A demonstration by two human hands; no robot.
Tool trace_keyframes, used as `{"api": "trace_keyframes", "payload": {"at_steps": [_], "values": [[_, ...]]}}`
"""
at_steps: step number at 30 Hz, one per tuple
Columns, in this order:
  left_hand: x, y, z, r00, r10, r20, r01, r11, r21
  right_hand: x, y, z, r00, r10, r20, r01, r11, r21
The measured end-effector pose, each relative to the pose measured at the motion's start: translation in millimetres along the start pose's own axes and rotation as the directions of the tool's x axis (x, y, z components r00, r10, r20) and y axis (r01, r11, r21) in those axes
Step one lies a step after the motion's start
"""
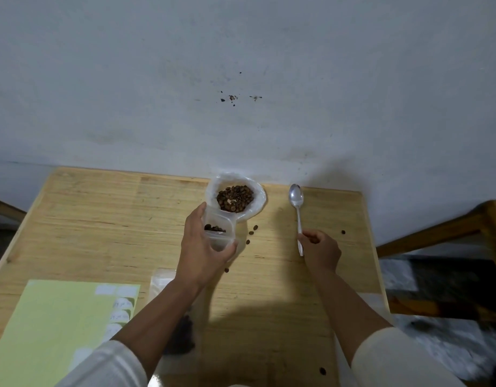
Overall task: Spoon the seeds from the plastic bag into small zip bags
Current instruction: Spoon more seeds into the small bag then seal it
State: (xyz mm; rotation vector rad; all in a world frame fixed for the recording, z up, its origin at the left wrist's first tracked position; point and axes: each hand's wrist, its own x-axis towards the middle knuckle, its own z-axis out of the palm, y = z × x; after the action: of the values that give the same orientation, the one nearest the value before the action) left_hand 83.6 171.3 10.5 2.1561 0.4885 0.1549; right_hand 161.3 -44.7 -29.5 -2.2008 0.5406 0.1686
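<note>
Left hand (205, 244) is gripping a small zip bag (219, 229); right hand (321, 247) is pinching the spoon (297, 203). Writing on the label sheet (56, 328) is blurring beyond reading

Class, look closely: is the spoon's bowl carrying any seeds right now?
No. The spoon lies flat on the wooden table, its bowl bare and shiny, with the right hand gripping only its handle.

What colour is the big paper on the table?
The paper is pale yellow-green, seen in the head view.
</note>
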Motion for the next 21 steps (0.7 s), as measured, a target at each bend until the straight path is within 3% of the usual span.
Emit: {"api": "trace_keyframes", "payload": {"at_steps": [5, 8, 12, 14, 16, 21], "values": [[-5, 5, -2, 1.0, 0.027, 0.004, -0.027, 0.999, -0.023, -3, -7, 0, 0.998, -0.067, -0.017, 0.067, 0.998, -0.018], [-8, 11, -6, 0.999, 0.048, 0.007, -0.048, 0.998, -0.039, -18, -35, -3, 0.987, -0.162, 0.015, 0.159, 0.982, 0.103], [-13, 25, -12, 0.996, 0.091, 0.002, -0.09, 0.992, -0.087, -55, -90, -13, 0.862, -0.393, 0.319, 0.304, 0.906, 0.294], [-16, 33, -15, 0.993, 0.115, -0.001, -0.115, 0.986, -0.117, -68, -108, -14, 0.802, -0.433, 0.412, 0.348, 0.898, 0.269], [-17, 40, -21, 0.989, 0.147, 0.0, -0.145, 0.981, -0.125, -75, -121, -13, 0.793, -0.461, 0.398, 0.425, 0.887, 0.181], [-17, 49, -46, 0.989, 0.149, -0.009, -0.149, 0.982, -0.116, -82, -141, -21, 0.748, -0.544, 0.381, 0.509, 0.838, 0.195]]}}
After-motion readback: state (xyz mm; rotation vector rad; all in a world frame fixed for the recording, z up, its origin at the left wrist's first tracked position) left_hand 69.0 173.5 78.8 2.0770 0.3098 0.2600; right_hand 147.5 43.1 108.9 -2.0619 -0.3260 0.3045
